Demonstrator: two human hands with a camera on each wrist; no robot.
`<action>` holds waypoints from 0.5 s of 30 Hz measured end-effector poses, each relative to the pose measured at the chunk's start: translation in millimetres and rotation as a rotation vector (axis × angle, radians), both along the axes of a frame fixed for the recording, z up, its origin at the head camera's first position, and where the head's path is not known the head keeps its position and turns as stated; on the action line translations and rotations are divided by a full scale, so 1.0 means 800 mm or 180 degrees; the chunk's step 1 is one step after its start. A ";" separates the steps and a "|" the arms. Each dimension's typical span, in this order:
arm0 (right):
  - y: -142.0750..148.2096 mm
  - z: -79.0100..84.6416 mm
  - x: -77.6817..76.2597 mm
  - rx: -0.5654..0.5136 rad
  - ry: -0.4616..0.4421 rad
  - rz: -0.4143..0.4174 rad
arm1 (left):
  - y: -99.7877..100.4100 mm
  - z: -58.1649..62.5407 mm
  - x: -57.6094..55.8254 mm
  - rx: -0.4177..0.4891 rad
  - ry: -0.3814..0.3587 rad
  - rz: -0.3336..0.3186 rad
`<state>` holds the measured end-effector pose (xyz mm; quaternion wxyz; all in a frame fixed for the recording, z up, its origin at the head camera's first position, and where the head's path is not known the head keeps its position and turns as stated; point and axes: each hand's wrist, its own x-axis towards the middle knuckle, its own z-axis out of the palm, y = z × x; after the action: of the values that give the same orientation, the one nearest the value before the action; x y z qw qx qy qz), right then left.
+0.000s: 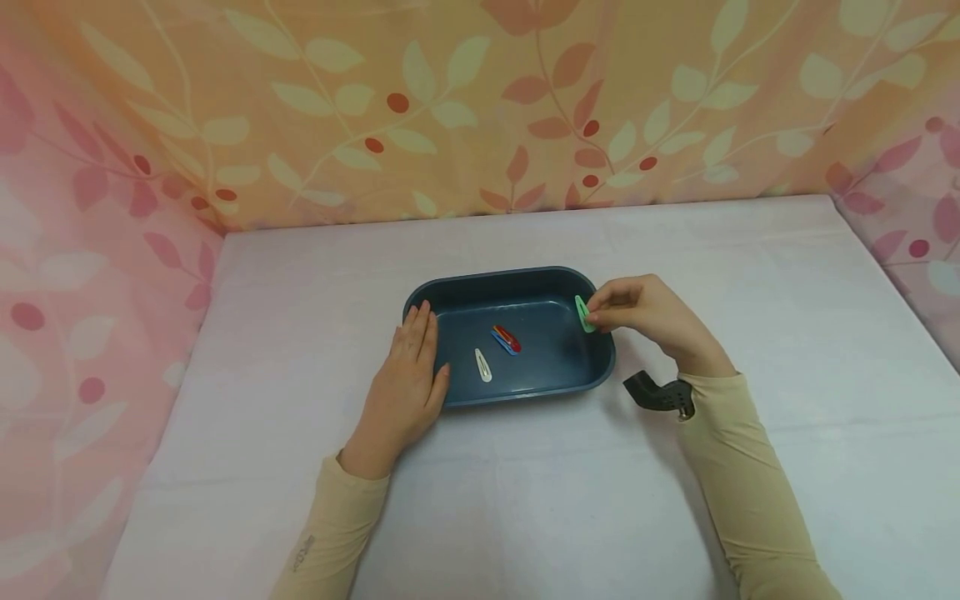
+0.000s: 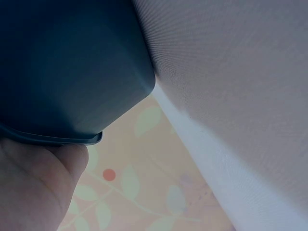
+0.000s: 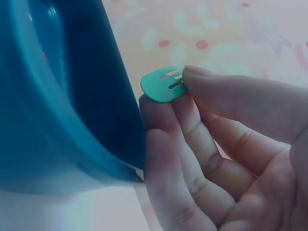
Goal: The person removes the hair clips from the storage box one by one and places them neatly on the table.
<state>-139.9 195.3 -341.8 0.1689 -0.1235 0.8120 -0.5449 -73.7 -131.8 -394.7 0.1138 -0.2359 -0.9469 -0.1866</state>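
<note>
A dark blue oblong tray (image 1: 536, 367) stands on the table. Inside lie a white hair clip (image 1: 483, 365) and, close by, a red hair clip (image 1: 507, 338) overlapping a blue one (image 1: 502, 342). My right hand (image 1: 647, 315) pinches a green hair clip (image 1: 584, 314) between thumb and fingers at the tray's right end. The right wrist view shows this green clip (image 3: 163, 85) beside the tray wall. My left hand (image 1: 405, 383) rests with straight fingers on the tray's left rim; in the left wrist view, part of that hand (image 2: 38, 183) touches the rim.
A white cloth (image 1: 525, 500) covers the table. Behind it hangs a leaf-patterned curtain (image 1: 465, 150), with pink patterned cloth at both sides. A black curved wrist mount (image 1: 660, 395) juts from the right sleeve, near the tray's right end.
</note>
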 end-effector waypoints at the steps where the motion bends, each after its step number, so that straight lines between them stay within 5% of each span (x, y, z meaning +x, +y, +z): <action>1: 0.001 0.000 0.000 0.0006 0.0006 -0.0013 | 0.000 0.000 0.000 0.0000 0.0002 -0.0001; 15: 0.022 0.001 -0.004 0.0083 0.0045 -0.0169 | 0.000 0.002 0.001 -0.0013 -0.0069 0.0009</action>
<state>-143.4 212.6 -340.8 0.1502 -0.1035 0.8232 -0.5377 -73.3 -131.6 -393.0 0.1034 -0.2328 -0.9487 -0.1870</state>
